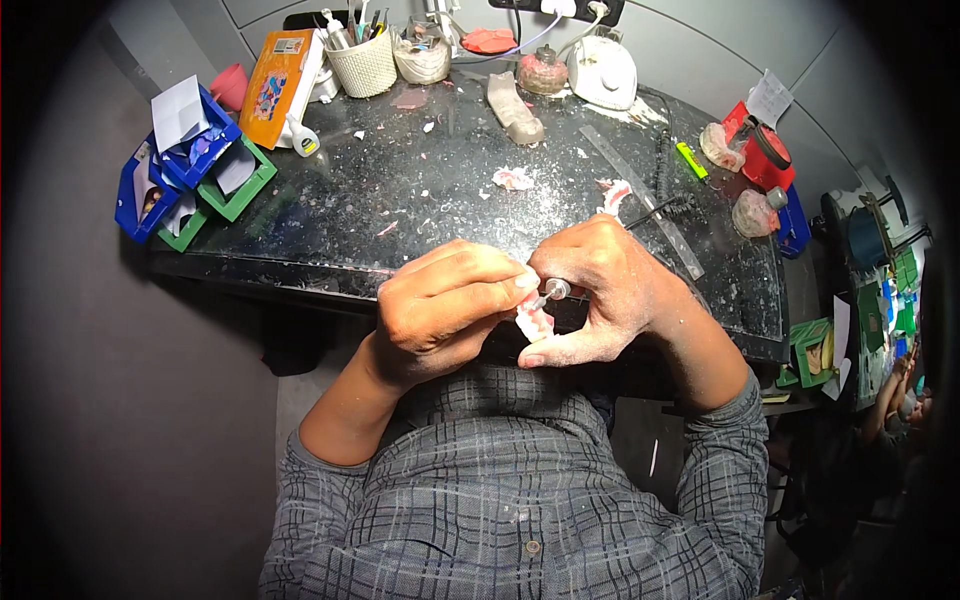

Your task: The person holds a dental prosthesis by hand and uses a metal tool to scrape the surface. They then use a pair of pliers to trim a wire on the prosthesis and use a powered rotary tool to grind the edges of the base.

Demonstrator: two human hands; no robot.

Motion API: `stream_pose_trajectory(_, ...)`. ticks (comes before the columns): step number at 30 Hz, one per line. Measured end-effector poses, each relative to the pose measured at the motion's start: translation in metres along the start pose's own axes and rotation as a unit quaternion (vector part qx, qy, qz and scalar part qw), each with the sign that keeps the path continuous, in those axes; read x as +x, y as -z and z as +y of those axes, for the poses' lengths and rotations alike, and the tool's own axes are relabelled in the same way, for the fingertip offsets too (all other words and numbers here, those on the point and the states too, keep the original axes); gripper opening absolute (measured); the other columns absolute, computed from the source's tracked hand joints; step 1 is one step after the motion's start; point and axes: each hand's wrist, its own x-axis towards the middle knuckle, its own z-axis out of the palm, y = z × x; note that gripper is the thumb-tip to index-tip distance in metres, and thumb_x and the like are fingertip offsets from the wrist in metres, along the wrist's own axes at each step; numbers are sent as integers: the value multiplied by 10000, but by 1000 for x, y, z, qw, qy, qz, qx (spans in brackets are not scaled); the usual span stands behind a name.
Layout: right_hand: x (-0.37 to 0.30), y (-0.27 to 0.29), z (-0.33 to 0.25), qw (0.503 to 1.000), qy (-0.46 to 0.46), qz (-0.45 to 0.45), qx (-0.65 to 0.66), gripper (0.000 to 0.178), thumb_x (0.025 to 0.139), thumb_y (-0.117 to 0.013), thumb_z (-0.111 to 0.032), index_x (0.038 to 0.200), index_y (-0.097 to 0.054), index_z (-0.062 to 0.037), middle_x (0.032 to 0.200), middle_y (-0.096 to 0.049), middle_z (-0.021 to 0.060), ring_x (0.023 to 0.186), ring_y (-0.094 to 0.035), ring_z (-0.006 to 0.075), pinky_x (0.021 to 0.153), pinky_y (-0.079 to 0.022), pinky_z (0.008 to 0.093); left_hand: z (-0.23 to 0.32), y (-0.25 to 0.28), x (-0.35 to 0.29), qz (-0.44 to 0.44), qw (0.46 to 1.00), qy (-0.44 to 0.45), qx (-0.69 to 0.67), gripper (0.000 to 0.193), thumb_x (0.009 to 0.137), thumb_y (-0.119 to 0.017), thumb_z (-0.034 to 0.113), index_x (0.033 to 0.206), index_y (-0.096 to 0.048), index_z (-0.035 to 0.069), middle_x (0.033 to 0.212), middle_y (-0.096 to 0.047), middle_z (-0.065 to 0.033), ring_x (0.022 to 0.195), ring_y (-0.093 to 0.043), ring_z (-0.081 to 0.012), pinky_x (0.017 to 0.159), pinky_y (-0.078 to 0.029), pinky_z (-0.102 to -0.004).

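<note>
My left hand (438,303) is closed, its fingertips pinching a small pink-and-white denture piece (536,318) just past the table's front edge. Close against it, my right hand (615,285) is curled around a rotary handpiece (556,289). Only the handpiece's round metal nose shows, beside the denture piece; the rest is hidden in my fingers. My right thumb reaches to the piece's lower end. White dust coats my right hand. Beyond my hands, a pink-and-white piece (512,178) and another such piece (615,195) lie on the black table (330,190).
A clear ruler (645,205), a black coiled cord (662,208) and a yellow highlighter (691,161) lie at right. Plaster models (752,214) stand near a red container (768,158). Blue bins (140,205), an orange box (270,92) and a tool cup (362,66) are at left.
</note>
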Motion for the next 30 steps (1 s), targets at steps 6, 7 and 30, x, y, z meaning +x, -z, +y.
stream_pose_trajectory(6,0,-1,1,1000,4,-3,-9,485,760,-889,-478,659,-581,-117,605,-567,62,532,-609,277,504,-463,376,-1,0,0,2,1000,4,0,274,722,-781,-102,993,-759,-65,948,-740,-188,820,-741,-311,722,-592,-371)
stream_pose_trajectory(7,-1,-1,2,1000,10,-1,-8,477,745,-903,-451,678,-580,-108,609,-551,53,525,-588,266,498,-440,371,-1,0,0,2,1000,4,-1,272,721,-782,-102,990,-759,-65,946,-740,-187,819,-740,-309,722,-592,-369)
stream_pose_trajectory(30,-2,-2,3,999,-10,-5,-30,553,770,-878,-514,627,-558,-86,578,-540,84,504,-585,284,490,-456,379,-3,-3,-3,20,999,27,5,222,718,-805,-82,930,-750,-47,921,-743,-141,815,-746,-271,711,-597,-336)
